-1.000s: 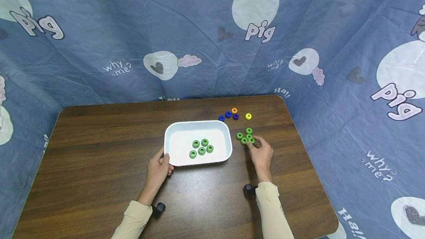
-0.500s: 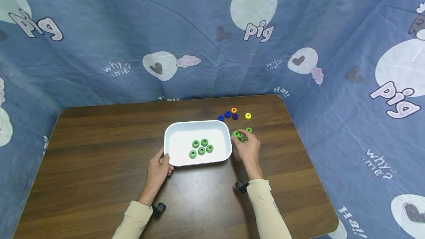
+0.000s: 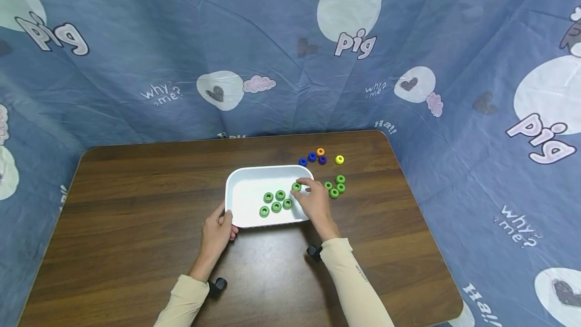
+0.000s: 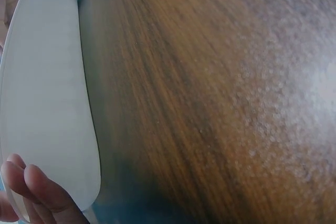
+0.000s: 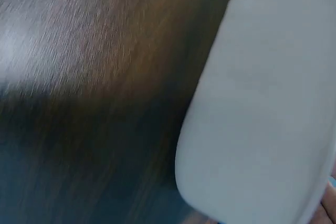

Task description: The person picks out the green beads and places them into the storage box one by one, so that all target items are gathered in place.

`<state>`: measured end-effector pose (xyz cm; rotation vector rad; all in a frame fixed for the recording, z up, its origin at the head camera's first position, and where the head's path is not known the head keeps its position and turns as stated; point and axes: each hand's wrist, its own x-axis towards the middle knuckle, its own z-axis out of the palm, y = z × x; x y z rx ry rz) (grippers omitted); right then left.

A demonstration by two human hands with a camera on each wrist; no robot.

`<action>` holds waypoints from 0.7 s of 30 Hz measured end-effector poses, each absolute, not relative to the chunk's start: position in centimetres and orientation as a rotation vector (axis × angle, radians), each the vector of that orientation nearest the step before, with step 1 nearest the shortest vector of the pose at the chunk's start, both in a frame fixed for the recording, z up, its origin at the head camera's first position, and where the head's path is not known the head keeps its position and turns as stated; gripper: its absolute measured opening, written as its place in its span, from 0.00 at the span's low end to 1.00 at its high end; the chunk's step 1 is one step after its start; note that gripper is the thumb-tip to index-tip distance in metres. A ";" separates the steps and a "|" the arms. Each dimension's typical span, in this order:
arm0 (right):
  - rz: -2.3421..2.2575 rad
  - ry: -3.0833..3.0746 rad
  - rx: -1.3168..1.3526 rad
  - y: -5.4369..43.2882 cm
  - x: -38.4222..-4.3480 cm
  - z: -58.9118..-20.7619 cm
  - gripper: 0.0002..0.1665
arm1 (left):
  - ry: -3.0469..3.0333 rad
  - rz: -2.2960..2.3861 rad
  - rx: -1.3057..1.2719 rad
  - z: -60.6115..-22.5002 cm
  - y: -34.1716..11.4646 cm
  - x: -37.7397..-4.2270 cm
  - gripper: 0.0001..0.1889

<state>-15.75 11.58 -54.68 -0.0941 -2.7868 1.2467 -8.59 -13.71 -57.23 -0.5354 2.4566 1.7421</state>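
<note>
A white rectangular tray (image 3: 245,185) lies on the table, with several green rings (image 3: 276,207) on its floor. My left hand (image 3: 215,231) grips the tray's near left corner, thumb over the rim; in the left wrist view its fingers (image 4: 47,187) curl against the tray's outer wall. Over the tray's right part, my right hand (image 3: 316,203) pinches one green ring (image 3: 296,186) between thumb and fingertips. In the right wrist view the tray wall (image 5: 257,98) fills the right side, and only a bit of the hand shows at the lower right edge.
Right of the tray, several more green rings (image 3: 340,187) lie on the wooden table (image 3: 136,226). Behind them are a yellow ring (image 3: 339,160), an orange ring (image 3: 320,152), blue rings (image 3: 312,157) and a purple ring (image 3: 322,160). A patterned blue cloth (image 3: 272,29) hangs behind the table.
My right hand has taken a green ring from the group on the right and carried it left over the tray. My left hand has stayed on the tray corner.
</note>
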 end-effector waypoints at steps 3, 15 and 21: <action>1.212 -2.837 -0.016 10.9 -16.0 -55.1 0.18 | 2.449 1.749 -0.539 -57.2 -13.7 -8.6 0.28; 0.988 -2.909 0.148 9.7 -16.3 -55.4 0.17 | 2.445 1.726 -0.555 -57.2 -13.8 -8.6 0.28; 0.958 -2.986 0.098 9.3 -16.4 -55.5 0.16 | 2.440 1.717 -0.554 -57.2 -13.8 -8.6 0.29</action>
